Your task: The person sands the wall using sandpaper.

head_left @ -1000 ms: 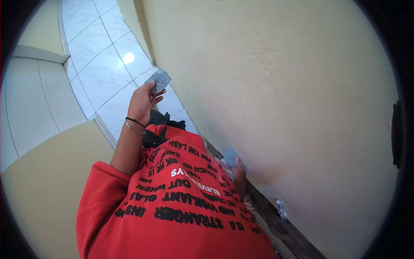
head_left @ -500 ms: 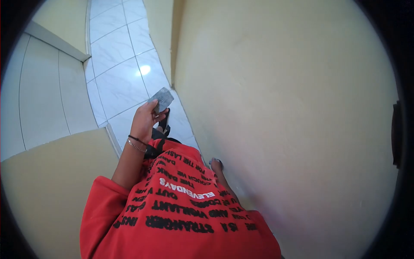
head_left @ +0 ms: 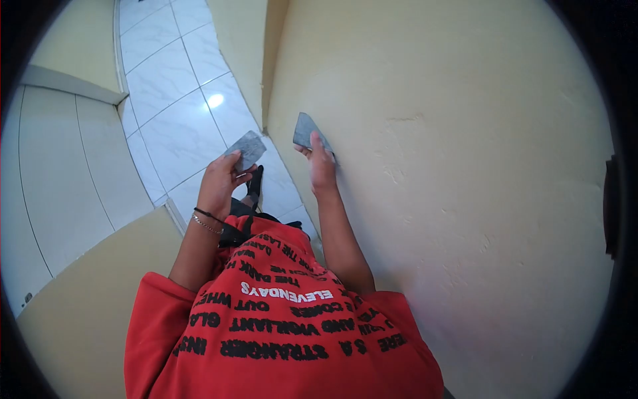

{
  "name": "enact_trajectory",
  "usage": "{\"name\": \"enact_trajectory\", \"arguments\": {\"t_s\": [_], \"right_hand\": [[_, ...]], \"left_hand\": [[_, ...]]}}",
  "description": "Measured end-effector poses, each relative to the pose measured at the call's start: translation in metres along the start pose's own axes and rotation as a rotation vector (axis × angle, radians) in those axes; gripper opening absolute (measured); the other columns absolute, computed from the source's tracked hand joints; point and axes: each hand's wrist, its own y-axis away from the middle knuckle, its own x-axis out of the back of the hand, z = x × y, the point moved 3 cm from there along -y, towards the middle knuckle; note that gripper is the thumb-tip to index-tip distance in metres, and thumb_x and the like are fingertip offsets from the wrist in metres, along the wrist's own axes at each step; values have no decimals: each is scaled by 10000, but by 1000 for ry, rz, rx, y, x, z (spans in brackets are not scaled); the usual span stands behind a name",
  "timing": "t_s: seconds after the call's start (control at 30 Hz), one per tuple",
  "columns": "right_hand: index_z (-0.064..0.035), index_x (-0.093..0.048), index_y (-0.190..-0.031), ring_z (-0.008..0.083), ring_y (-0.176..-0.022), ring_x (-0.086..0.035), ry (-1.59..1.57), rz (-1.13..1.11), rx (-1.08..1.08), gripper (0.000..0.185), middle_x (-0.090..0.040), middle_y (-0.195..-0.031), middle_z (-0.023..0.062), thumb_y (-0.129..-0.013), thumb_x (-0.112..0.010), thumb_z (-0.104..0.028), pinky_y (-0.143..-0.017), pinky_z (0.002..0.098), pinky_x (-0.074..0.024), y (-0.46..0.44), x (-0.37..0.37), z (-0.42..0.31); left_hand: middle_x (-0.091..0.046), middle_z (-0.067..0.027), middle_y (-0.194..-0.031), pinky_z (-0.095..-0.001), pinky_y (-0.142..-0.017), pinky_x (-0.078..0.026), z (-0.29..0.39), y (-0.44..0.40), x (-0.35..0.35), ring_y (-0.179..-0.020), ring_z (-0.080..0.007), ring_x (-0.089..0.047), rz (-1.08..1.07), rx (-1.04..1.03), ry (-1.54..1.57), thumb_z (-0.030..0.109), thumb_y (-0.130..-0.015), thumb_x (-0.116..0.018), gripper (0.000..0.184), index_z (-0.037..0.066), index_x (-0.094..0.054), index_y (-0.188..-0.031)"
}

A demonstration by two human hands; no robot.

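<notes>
My left hand is closed on a flat grey scraper, thumb on top and fingers beneath. Its face looks smeared and scratched. A second flat grey piece, also like a scraper, is pinched in my right hand, with the thumb lying along it. That hand is raised close beside the cream wall; I cannot tell whether it touches the wall. The two pieces are apart, on either side of the wall's corner.
White tiled floor runs along a passage ahead. A pale panelled door stands at the left, next to a cream wall section. Shallow rough marks show on the right wall. A dark object sits at the right edge.
My right hand has risen from low beside the wall to chest front, bringing its grey scraper fully into view. My left hand has hardly moved. The view has shifted slightly.
</notes>
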Motion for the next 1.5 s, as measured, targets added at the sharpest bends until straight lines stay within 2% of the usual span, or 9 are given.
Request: {"name": "enact_trajectory", "arguments": {"t_s": [0.57, 0.67, 0.77, 0.83, 0.9, 0.97, 1.17, 1.33, 1.5], "right_hand": [[26, -443, -1133, 220, -1008, -501, -355, 175, 35, 344, -508, -1101, 122, -893, -421, -220, -863, 414, -405, 236, 181, 35], [-41, -414, -1192, 162, -1002, -495, -207, 86, -128, 356, -471, -1144, 78, -866, -479, -171, -825, 270, -414, 226, 183, 39], [-15, -463, -1135, 136, -951, -503, 624, -246, 104, 332, -523, -1059, 60, -856, -507, -189, -804, 264, -407, 214, 167, 28], [-1, -522, -1049, 116, -860, -511, 126, -272, 149, 283, -566, -938, 34, -859, -504, -210, -765, 267, -406, 228, 133, -13], [0, -543, -1008, 114, -802, -513, 220, -334, 177, 262, -578, -858, 18, -867, -486, -212, -740, 256, -404, 230, 141, -19], [10, -524, -1010, 112, -793, -510, 194, -438, -107, 261, -575, -858, 40, -866, -478, -203, -735, 244, -405, 223, 157, 3], [9, -540, -924, 92, -739, -506, 168, -226, 37, 216, -572, -822, 44, -852, -486, -187, -667, 229, -410, 232, 162, -16], [-6, -546, -925, 86, -729, -511, 175, -248, 5, 219, -574, -787, 33, -853, -494, -207, -654, 221, -411, 217, 159, -13], [2, -564, -878, 85, -726, -507, 140, -434, -184, 248, -579, -759, 34, -847, -510, -239, -661, 226, -408, 193, 137, -13]], "left_hand": [[-588, -22, -926, -275, -777, -406, -82, 71, -106, -882, -117, -539, -418, 131, -18, 277, -867, -465, 297, 25, -555, -995], [-599, -20, -895, -258, -778, -414, -103, 100, -129, -821, -97, -539, -584, 173, -228, 306, -863, -487, 331, 4, -582, -957], [-610, -33, -814, -243, -719, -436, -124, 120, -142, -733, -100, -556, -713, 175, -284, 295, -858, -504, 314, -1, -605, -893], [-612, -42, -748, -234, -670, -447, -130, 124, -138, -673, -105, -563, -631, 138, -285, 290, -850, -524, 309, -6, -614, -846], [-612, -63, -841, -245, -690, -456, -129, 126, -126, -744, -99, -566, -546, 146, -229, 247, -862, -511, 288, -29, -595, -866], [-613, -70, -845, -247, -692, -462, -128, 130, -117, -742, -107, -572, -498, 102, -222, 247, -859, -514, 290, -33, -592, -856], [-609, -40, -754, -223, -654, -441, -124, 120, -103, -672, -90, -560, -364, 61, -167, 244, -835, -557, 274, -25, -604, -813], [-598, -21, -669, -214, -586, -428, -99, 113, -118, -618, -69, -530, -451, -24, -502, 248, -824, -572, 281, -21, -621, -760], [-615, -3, -688, -195, -581, -426, -81, 97, -146, -614, -35, -518, -837, -61, -968, 193, -833, -542, 234, -23, -632, -847]]}}
